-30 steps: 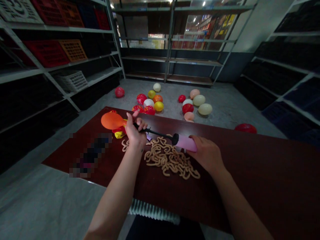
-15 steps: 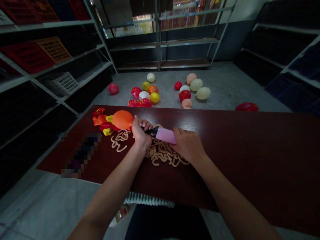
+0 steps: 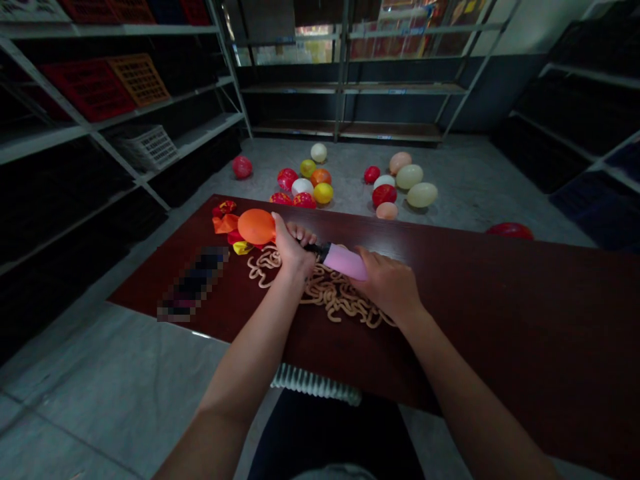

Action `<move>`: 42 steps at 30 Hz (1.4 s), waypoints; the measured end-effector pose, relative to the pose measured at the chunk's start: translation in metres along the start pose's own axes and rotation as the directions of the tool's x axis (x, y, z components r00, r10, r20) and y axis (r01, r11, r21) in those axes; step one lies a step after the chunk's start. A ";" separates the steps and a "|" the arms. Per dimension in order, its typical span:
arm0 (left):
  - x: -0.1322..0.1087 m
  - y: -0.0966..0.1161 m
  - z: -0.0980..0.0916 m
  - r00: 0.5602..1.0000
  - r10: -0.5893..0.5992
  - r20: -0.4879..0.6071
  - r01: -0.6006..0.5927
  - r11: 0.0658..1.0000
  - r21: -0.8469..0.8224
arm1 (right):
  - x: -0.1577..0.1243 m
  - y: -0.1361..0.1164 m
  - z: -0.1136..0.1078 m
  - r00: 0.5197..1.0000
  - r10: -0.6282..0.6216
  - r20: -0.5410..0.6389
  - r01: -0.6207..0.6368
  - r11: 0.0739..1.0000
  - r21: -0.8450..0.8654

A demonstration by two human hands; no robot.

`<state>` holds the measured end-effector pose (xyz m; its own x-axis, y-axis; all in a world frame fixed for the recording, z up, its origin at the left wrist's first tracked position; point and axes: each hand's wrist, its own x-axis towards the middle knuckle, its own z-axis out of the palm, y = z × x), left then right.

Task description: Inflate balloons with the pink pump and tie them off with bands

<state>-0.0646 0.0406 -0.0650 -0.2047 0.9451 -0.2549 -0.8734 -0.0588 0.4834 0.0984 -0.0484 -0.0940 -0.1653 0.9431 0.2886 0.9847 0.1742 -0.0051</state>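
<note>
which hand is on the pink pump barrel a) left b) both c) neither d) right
d, the right hand is on the end of the pink barrel of the hand pump, while the left hand grips up by the orange balloon.

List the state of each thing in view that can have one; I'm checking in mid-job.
Orange balloon: partly inflated, neck at the pump's end.
Pink hand pump: shaft mostly inside the barrel.
Left hand: closed around the balloon's neck.
Right hand: gripping the pump barrel.
Flat balloons: uninflated, on the table.
Floor balloons: inflated.
</note>
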 end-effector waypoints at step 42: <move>-0.022 -0.023 0.002 0.989 0.003 0.148 -0.019 0.994 0.108 | -0.014 0.011 -0.010 0.999 0.018 0.035 -0.018 1.000 -0.022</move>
<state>-0.0389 0.0215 -0.0690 -0.1397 0.9820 -0.1272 -0.8166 -0.0416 0.5757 0.1118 -0.0622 -0.0882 -0.1489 0.9554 0.2551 0.9885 0.1511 0.0110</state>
